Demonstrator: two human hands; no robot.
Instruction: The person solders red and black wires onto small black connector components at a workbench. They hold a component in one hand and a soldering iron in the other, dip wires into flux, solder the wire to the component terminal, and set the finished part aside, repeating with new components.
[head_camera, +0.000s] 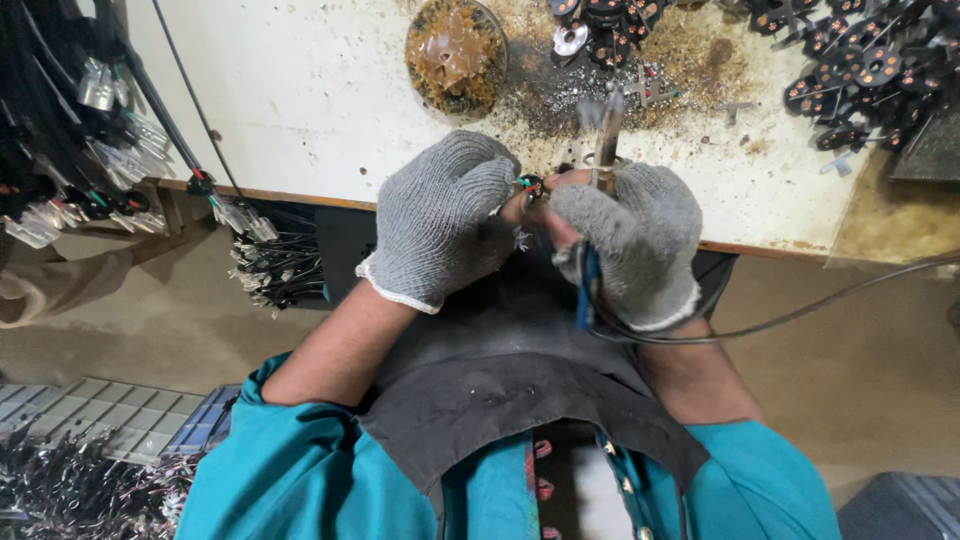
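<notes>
My left hand (440, 215) wears a grey knit glove and pinches a small black part with coloured wires (531, 187) between its fingers. My right hand (635, 235), in a fingerless grey glove, grips a soldering iron (606, 135) upright, its tip blurred just above the part. The iron's blue handle end and black cord (800, 312) trail off to the right. Both hands meet just in front of the white workbench edge (300, 195).
A round tin of brown flux (455, 52) sits on the stained bench top. Several black round parts (860, 70) lie at the back right. Bundles of black wired plugs (70, 150) hang at left, more wire pieces (70, 485) lie lower left.
</notes>
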